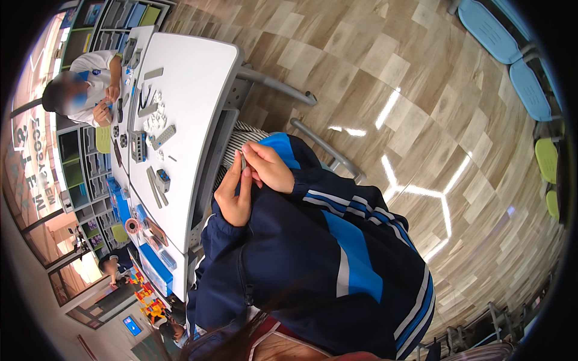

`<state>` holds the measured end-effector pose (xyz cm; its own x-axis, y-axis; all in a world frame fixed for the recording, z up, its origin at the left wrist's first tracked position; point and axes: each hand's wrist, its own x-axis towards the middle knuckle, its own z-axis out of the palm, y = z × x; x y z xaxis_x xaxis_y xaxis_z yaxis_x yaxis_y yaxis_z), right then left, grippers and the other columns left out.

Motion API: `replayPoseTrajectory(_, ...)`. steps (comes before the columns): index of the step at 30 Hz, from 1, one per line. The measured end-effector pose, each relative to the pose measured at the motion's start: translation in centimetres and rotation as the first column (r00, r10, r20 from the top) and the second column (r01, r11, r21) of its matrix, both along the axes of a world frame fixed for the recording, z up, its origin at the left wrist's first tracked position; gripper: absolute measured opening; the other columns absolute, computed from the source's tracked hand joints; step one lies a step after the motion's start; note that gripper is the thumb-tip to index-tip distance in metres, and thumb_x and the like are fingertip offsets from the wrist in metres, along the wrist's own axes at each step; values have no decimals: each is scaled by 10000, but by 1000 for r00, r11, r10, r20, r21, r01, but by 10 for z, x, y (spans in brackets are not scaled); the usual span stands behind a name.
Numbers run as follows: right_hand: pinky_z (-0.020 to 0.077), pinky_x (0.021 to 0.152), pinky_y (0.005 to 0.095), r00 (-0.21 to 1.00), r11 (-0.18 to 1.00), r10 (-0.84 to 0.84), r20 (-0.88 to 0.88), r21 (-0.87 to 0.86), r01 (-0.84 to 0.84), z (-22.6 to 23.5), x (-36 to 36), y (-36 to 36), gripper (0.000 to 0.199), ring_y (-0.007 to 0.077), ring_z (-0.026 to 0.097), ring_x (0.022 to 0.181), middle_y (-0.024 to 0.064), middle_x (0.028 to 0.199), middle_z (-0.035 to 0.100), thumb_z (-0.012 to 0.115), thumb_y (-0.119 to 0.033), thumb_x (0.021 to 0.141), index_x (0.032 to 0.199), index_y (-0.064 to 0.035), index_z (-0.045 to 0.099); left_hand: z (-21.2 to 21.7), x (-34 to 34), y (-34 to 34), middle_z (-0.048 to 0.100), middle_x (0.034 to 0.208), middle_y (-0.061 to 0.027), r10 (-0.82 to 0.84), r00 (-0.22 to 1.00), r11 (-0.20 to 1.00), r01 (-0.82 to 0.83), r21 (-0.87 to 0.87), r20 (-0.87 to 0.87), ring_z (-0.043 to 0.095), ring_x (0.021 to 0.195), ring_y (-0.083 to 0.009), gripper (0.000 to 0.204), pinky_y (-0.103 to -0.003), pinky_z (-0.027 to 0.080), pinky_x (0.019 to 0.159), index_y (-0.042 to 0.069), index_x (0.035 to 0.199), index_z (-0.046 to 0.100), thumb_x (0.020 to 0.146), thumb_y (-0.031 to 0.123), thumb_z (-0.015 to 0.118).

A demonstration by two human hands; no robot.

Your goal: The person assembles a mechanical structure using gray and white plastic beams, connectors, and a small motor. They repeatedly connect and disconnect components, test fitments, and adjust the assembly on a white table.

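Note:
In front of my dark blue jacket, both hands meet close together, beside the table's edge. My left hand pinches a small thin grey piece between its fingertips. The fingers of my right hand close on the same piece from the other side. Most of the piece is covered by my fingers, so its exact kind cannot be made out. On the white table to the left lie long grey beams, a grey plate with holes and a heap of small white parts.
A grey-blue box with ports and a small dark block are on the table. Across it a person in a white shirt handles small parts. Grey table legs stand on the wood-patterned floor. Blue chairs line the far right.

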<state>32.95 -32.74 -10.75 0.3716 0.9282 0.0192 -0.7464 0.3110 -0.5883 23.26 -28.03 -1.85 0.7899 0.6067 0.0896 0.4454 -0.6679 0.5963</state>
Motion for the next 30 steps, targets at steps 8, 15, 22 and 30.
replayPoseTrajectory(8,278,422,189,956,956,-293,16,-33,293,3,-16,15,259,2,352,491,-76,642,418,414,-256,1075,883,-104,498,-8,-2,6,692,1134,-172,-55,992,994,44,102,111,679,880,-153,419,-275,549,798,-22,1308,593,899,18,677)
replayPoseTrajectory(15,391,536,240,997,969,30,69,-245,-13,4,-37,15,287,43,454,629,-22,690,507,499,-251,1039,874,-27,567,-8,-35,13,651,814,-93,205,959,977,-189,-94,195,586,632,-86,452,-222,494,589,-41,1269,601,866,105,747)
replayPoseTrajectory(22,315,432,205,934,961,168,315,-265,-84,7,-53,23,311,33,401,487,-38,599,466,475,-294,1052,826,-87,532,-14,-78,15,690,927,-173,213,943,940,-126,-317,256,717,785,-215,269,-302,554,695,-28,1210,570,978,110,577)
replayPoseTrajectory(30,346,507,203,883,924,250,398,-371,-94,26,-112,66,237,16,437,582,-56,662,513,507,-219,1037,851,-84,563,-41,-135,29,584,881,-113,297,845,854,-444,272,445,599,564,-235,193,-331,489,438,-47,1077,587,940,88,570)
